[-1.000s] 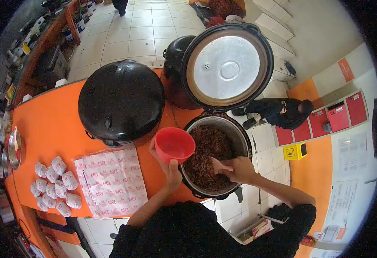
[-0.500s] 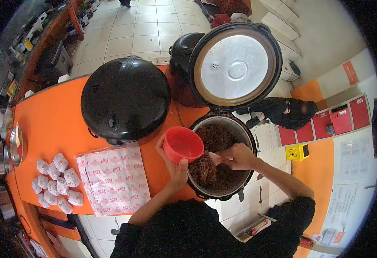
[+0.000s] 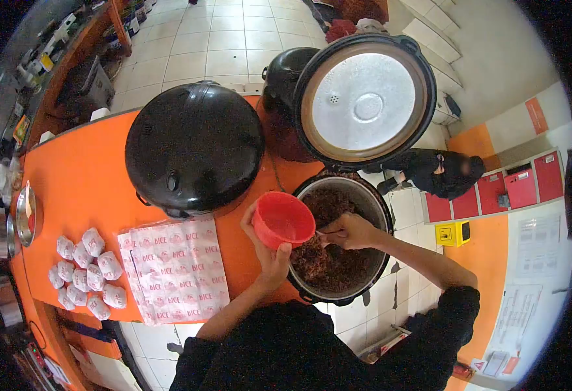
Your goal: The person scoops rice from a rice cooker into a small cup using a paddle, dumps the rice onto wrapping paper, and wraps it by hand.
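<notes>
My left hand (image 3: 271, 257) grips a red plastic bowl (image 3: 285, 219), tilted a little, above the left rim of an open rice cooker (image 3: 384, 215). Reddish-brown cooked rice (image 3: 311, 262) fills the lower part of the cooker. Closed round the handle of a rice paddle (image 3: 325, 239), my right hand (image 3: 354, 232) is over the rice, close to the bowl's right side. The bowl and rice partly hide the paddle's blade. The cooker's lid (image 3: 367, 98) stands raised at the back.
A shut black cooker (image 3: 195, 146) stands on the orange table (image 3: 77, 173). Printed wrapping paper (image 3: 175, 270) lies left of my left arm, beside several wrapped bundles (image 3: 95, 277). A metal bowl (image 3: 25, 215) sits at the far left. Another person (image 3: 439, 171) is beyond the cooker.
My right hand has moved left and slightly up with the paddle, closer to the bowl. The red bowl shows slightly farther right. The whole view has shifted a little.
</notes>
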Tool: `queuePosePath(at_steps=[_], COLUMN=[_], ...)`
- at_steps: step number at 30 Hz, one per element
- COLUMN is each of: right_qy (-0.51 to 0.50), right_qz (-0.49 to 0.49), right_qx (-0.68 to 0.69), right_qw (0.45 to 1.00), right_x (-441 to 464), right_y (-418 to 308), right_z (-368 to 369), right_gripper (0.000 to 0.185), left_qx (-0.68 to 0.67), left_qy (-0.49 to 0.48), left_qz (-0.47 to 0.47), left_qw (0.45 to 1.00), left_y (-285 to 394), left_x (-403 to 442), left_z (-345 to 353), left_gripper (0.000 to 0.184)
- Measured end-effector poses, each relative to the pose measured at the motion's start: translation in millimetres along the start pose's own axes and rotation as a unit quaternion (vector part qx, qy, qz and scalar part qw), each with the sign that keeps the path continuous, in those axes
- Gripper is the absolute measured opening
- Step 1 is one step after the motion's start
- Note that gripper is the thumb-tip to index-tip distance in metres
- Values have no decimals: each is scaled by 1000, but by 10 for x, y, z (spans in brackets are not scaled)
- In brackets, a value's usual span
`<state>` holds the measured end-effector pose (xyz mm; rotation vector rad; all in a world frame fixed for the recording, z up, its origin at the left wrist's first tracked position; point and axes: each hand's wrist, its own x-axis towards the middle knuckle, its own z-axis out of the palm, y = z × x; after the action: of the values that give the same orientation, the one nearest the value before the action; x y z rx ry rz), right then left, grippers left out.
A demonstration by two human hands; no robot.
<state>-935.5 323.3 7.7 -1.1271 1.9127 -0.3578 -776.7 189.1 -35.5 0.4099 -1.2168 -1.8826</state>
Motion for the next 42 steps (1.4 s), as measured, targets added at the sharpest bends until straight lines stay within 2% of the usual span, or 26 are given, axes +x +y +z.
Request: queuePosePath(at_steps=[2, 5, 8, 11, 14, 17, 20, 23, 24, 26, 29, 30, 32, 33, 34, 35, 36, 39, 42], right_qy=[6, 58, 53, 56, 47, 47, 96, 118, 155, 169, 163, 157, 160, 162, 120, 104, 88, 73, 97], right_qz=[1, -52, -73, -64, -47, -69, -123, -127, -139, -123, -80, -62, -128, -160, -124, -103, -82, -8, 16], right_qx=[31, 3, -21, -7, -12, -62, -59, -88, -49, -95, -116, -114, -142, -156, -251, -282, -312, -363, -389], right_qw=[1000, 997, 996, 996, 998, 995, 986, 981, 977, 973, 977, 979, 969, 961, 952, 948, 943, 929, 916], right_x=[-12, -47, -54, -46, -36, -53, -192, -386, -496, -730, -1006, -1073, -1104, -1092, -1088, -1104, -1134, -1244, -1351], right_y=[-30, 48, 49, 56, 185, 147, 47, 179, 87, 21, -286, -392, -597, -689, -754, -829, -921, -1253, -1379], right_z=[25, 90, 65, 43, 81, -18, -152, -273, -332, -510, -788, -865, -938, -967, -994, -1016, -1035, -1055, -1026], right_gripper=[23, 23, 23, 22, 22, 21, 18, 15, 19, 23, 29, 31, 30, 29, 25, 23, 21, 10, 9], left_qx=[2, -40, 33, -10, 3, 0, -32, -22, 30, 135, 120, 94, 41, 16, -8, -32, -19, -75, -99], left_qy=[-5, -4, -22, -23, -23, -44, -84, -178, -225, -315, -398, -434, -503, -495, -488, -478, -500, -430, -420], left_qz=[4, -31, 12, -18, -8, -7, -36, -8, -3, 9, -179, -164, -132, -173, -215, -257, -230, -294, -288], left_qw=[1000, 999, 999, 1000, 1000, 999, 995, 984, 974, 939, 892, 881, 853, 851, 846, 839, 835, 850, 855], left_y=[-2, 47, 45, 85, 58, 71, 323, 475, 537, 669, 977, 880, 589, 601, 622, 641, 526, 423, 513], left_x=[22, 49, 63, 61, 72, 152, 288, 492, 573, 707, 753, 750, 714, 664, 586, 522, 507, 367, 283], left_z=[-3, 38, 23, 30, 7, -31, -67, -194, -256, -323, -108, -57, 74, 167, 250, 295, 290, 285, 327], left_gripper=[89, 89, 88, 87, 86, 85, 87, 87, 86, 84, 79, 80, 80, 80, 81, 81, 83, 84, 84])
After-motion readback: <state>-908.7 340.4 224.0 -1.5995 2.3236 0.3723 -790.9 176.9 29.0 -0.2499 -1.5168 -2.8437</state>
